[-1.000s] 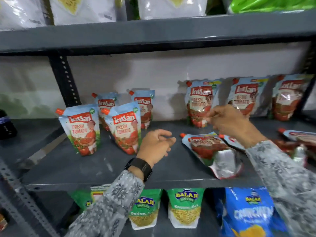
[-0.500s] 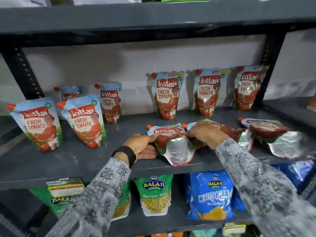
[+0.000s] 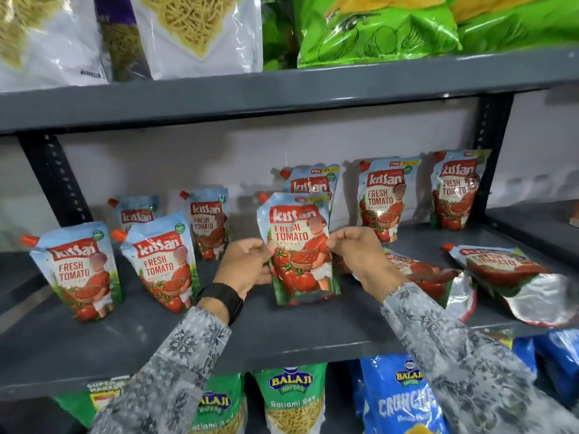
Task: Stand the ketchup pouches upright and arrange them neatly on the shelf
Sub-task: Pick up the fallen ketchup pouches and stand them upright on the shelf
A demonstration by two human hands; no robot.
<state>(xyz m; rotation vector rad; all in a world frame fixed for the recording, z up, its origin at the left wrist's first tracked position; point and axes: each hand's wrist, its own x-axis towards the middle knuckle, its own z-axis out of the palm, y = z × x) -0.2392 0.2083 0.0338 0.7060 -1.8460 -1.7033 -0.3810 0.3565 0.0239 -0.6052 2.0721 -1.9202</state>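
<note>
Taking the held pouch [image 3: 300, 249] as the landmark, it stands upright near the middle of the grey shelf [image 3: 282, 336], its base on the board. To its left, two ketchup pouches stand in front, the far one [image 3: 78, 270] and a nearer one [image 3: 163, 261], with two more behind them, [image 3: 136, 213] and [image 3: 208, 223]. The left hand [image 3: 247, 264] is closed on the held pouch's left edge at about mid-height, fingers curled round the side seam. The right hand [image 3: 357, 252] pinches the right edge likewise, thumb in front. Directly behind the held pouch another stands against the wall [image 3: 313, 180], and to the right of that two more upright ones, [image 3: 383, 195] and [image 3: 457, 189]. To the right of the held pouch, at the front, two pouches lie flat with their silver bases showing, [image 3: 429, 274] and [image 3: 513, 277]; these are yet to be stood up.

These look like soft film pouches, full and fairly heavy for their size, so the body should sag and slip if squeezed; I judge the stiff side seams or the top near the orange spout the best hold, settling the flat gusset base squarely. All appear sealed and filled; the contents cannot be seen
</note>
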